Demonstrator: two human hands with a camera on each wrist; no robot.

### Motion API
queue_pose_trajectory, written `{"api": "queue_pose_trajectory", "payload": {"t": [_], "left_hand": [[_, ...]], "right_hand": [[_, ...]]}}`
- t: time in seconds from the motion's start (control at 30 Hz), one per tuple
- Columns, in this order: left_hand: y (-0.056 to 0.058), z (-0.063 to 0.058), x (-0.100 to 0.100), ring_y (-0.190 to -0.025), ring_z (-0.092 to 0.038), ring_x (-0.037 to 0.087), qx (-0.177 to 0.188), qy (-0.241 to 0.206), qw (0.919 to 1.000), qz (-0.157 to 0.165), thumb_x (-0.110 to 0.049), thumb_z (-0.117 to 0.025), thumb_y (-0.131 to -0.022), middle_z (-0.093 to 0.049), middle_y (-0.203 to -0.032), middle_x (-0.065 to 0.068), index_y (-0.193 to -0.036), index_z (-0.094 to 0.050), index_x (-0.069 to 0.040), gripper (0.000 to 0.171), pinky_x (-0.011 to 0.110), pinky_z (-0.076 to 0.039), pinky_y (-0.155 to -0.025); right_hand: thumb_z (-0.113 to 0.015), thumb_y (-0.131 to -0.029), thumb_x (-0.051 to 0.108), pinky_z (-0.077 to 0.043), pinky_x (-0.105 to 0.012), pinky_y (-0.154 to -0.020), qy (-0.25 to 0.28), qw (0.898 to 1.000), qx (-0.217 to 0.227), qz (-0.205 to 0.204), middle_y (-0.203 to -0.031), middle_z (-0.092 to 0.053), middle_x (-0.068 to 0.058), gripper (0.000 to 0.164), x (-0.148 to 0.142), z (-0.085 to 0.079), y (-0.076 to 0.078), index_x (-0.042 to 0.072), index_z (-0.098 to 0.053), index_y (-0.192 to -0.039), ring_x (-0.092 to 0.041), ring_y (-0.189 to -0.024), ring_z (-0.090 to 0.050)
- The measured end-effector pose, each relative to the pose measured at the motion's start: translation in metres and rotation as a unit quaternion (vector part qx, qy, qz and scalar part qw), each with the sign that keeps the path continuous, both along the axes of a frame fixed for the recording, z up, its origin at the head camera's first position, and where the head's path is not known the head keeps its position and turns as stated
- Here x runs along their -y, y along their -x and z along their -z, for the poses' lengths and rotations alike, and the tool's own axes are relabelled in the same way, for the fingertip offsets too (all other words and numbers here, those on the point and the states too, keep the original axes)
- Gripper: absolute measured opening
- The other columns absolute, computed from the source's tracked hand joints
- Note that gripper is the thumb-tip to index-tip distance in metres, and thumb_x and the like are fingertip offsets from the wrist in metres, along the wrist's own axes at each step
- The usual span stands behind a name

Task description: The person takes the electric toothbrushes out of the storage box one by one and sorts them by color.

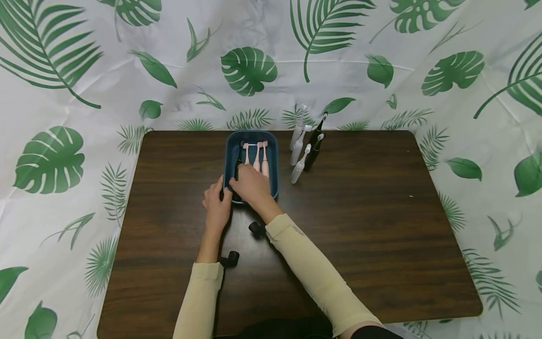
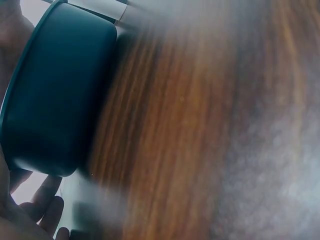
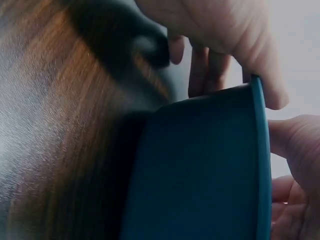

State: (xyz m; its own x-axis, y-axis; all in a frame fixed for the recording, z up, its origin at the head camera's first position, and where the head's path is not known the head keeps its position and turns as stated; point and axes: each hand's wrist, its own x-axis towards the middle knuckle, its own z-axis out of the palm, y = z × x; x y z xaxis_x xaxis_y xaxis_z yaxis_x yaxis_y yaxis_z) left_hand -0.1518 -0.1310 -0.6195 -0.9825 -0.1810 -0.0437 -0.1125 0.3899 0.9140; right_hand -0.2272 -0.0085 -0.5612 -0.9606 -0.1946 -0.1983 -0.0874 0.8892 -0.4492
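Observation:
A dark blue bin (image 1: 275,157) stands at the far side of the table with several pink electric toothbrushes (image 1: 265,162) lying in it, heads toward the back. Along the bin's left inner wall is a black electric toothbrush (image 1: 240,155). My right hand (image 1: 254,188) reaches into the bin, thumb and fingers around this toothbrush's handle, covering the lower ends of the things inside. At the front left corner my left hand (image 1: 217,207) grips the bin, thumb at the rim and fingers along the outside. Both wrist views show mostly the bin's outer wall (image 2: 60,90).
Right of the bin, several white electric toothbrushes (image 1: 298,169) and black ones (image 1: 312,155) stand upright in a group. Leaf-patterned cloth (image 1: 250,70) hangs behind the dark wooden table (image 1: 360,226). A black wrist camera (image 1: 256,230) sits by my right forearm.

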Motion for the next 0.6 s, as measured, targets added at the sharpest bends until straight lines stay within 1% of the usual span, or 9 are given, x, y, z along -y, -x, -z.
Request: {"api": "queue_pose_trajectory", "payload": {"t": [0.07,0.1,0.13,0.2,0.3,0.5,0.6], "left_hand": [[-0.001,0.0,0.001,-0.139,-0.039,0.04,-0.003,-0.001,1.0,-0.001,-0.033,-0.047,-0.111,-0.06,-0.148,0.017,-0.165,-0.046,-0.03,0.055,0.063,-0.02,-0.11],[-0.001,0.0,0.001,-0.139,-0.039,0.04,-0.004,-0.001,1.0,0.0,-0.032,-0.047,-0.111,-0.06,-0.147,0.017,-0.165,-0.046,-0.03,0.054,0.063,-0.02,-0.11],[-0.001,0.0,0.001,-0.138,-0.039,0.04,-0.004,0.0,1.0,0.001,-0.031,-0.047,-0.111,-0.06,-0.147,0.016,-0.165,-0.046,-0.03,0.054,0.063,-0.02,-0.109],[-0.001,-0.001,0.002,-0.138,-0.039,0.04,-0.004,-0.001,1.0,0.003,-0.03,-0.047,-0.11,-0.06,-0.146,0.016,-0.165,-0.047,-0.031,0.054,0.063,-0.02,-0.109],[-0.001,-0.002,0.001,-0.139,-0.039,0.04,-0.003,-0.005,1.0,0.003,-0.028,-0.048,-0.111,-0.06,-0.146,0.016,-0.165,-0.047,-0.03,0.054,0.063,-0.02,-0.11],[0.001,-0.002,0.001,-0.138,-0.04,0.039,0.002,-0.004,1.0,0.002,-0.025,-0.049,-0.11,-0.06,-0.147,0.017,-0.165,-0.047,-0.027,0.055,0.063,-0.021,-0.109],[0.001,-0.002,0.001,-0.137,-0.04,0.038,0.002,-0.004,1.0,-0.003,-0.025,-0.05,-0.109,-0.061,-0.146,0.017,-0.164,-0.048,-0.027,0.055,0.062,-0.022,-0.109]], "right_hand": [[-0.063,-0.105,0.04,-0.052,-0.042,-0.063,-0.009,1.0,-0.002,0.001,-0.093,-0.068,-0.001,0.027,0.003,-0.001,0.002,0.015,-0.072,-0.104,-0.02,-0.068,-0.062],[-0.063,-0.105,0.04,-0.051,-0.041,-0.06,-0.011,1.0,-0.003,0.003,-0.085,-0.065,-0.001,0.027,0.004,-0.002,0.003,0.016,-0.07,-0.094,-0.021,-0.064,-0.061],[-0.064,-0.105,0.039,-0.05,-0.04,-0.058,-0.014,1.0,-0.004,0.005,-0.08,-0.063,-0.001,0.029,0.005,-0.002,0.005,0.017,-0.068,-0.086,-0.021,-0.062,-0.06],[-0.064,-0.105,0.038,-0.048,-0.039,-0.056,-0.019,1.0,-0.002,0.01,-0.074,-0.061,-0.001,0.033,0.007,-0.003,0.008,0.018,-0.064,-0.078,-0.021,-0.06,-0.06],[-0.064,-0.105,0.036,-0.046,-0.038,-0.056,-0.024,1.0,0.009,0.014,-0.073,-0.06,-0.001,0.037,0.009,-0.004,0.013,0.018,-0.063,-0.072,-0.022,-0.059,-0.059],[-0.064,-0.105,0.037,-0.048,-0.04,-0.06,-0.033,0.998,0.037,0.033,-0.073,-0.062,-0.002,0.038,0.012,-0.004,0.024,0.017,-0.064,-0.072,-0.021,-0.062,-0.062],[-0.064,-0.105,0.039,-0.049,-0.041,-0.063,-0.038,0.998,0.046,0.036,-0.073,-0.064,-0.002,0.038,0.014,-0.004,0.028,0.017,-0.066,-0.073,-0.021,-0.063,-0.063]]}}
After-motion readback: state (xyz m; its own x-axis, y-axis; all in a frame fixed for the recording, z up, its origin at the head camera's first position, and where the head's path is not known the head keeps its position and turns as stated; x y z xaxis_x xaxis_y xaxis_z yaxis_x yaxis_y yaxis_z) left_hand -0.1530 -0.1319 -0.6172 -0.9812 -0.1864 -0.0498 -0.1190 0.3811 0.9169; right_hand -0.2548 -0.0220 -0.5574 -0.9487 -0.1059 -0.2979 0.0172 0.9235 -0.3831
